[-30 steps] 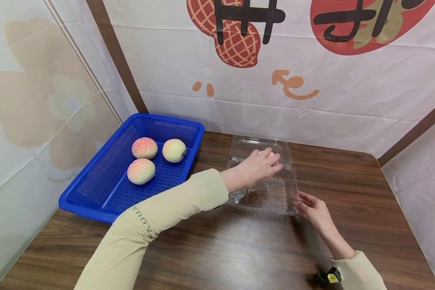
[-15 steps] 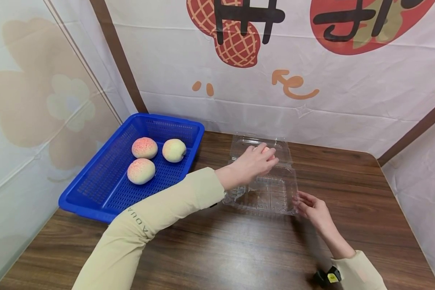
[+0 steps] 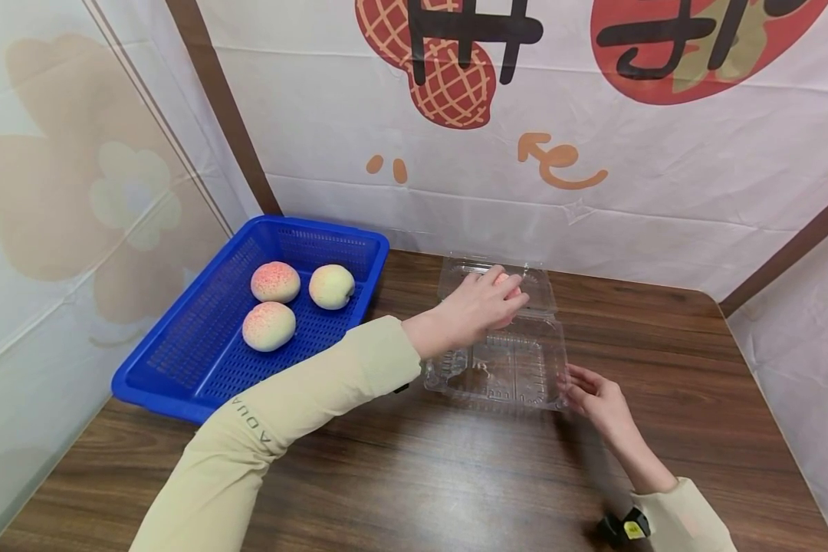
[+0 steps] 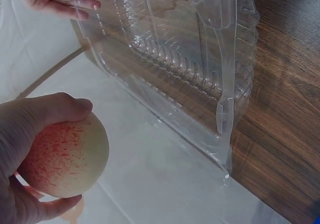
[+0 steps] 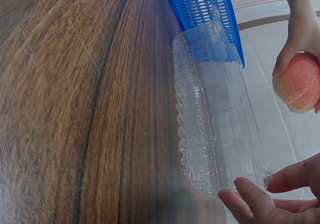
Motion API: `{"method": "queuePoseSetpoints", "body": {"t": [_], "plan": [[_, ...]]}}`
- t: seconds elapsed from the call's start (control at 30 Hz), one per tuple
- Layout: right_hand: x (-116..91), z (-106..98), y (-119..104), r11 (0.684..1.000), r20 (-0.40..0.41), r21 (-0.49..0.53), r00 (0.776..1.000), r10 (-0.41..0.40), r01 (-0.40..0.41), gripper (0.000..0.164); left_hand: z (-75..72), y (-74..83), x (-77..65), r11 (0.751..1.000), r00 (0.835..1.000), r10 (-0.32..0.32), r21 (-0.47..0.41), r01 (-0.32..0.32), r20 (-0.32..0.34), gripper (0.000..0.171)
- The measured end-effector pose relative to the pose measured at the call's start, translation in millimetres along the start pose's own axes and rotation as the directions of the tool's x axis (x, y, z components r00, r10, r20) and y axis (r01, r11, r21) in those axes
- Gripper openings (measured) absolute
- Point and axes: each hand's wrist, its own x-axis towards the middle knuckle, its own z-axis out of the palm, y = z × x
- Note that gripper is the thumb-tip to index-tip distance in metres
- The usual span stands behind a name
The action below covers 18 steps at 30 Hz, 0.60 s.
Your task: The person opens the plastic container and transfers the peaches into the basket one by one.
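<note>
My left hand grips a peach, pale with red speckles, its thumb on one side and fingers round the other. Hand and peach are held above a clear plastic clamshell container, apart from it in both wrist views. The container stands with its lid folded back toward the wall. At the container's right edge, my right hand pinches the rim; in the right wrist view the thumb is at the rim and the fingertips lie against the side wall. No peach shows inside the container.
A blue perforated basket stands on the left of the wooden table, holding peaches. A printed cloth wall rises behind the table. Cloth also hangs at both sides.
My left hand has shifted slightly left and back, and up in the head view, with the peach still held. My right hand and the container's right side have stayed in place.
</note>
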Motion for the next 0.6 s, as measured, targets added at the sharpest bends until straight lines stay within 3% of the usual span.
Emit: {"method": "queuePoseSetpoints", "body": {"t": [0.2,0.6], "plan": [[0.0,0.0,-0.3,1.000,0.002,-0.005,1.000,-0.002,0.002,0.043,-4.8,-3.5,-4.1,0.999,1.000,-0.004,-0.041,0.004,-0.005,0.054],[-0.2,0.4,-0.2,1.000,0.001,-0.002,1.000,-0.008,0.008,0.043,-5.4,-13.2,-13.3,0.998,0.999,-0.014,-0.068,0.011,-0.035,0.056]]}}
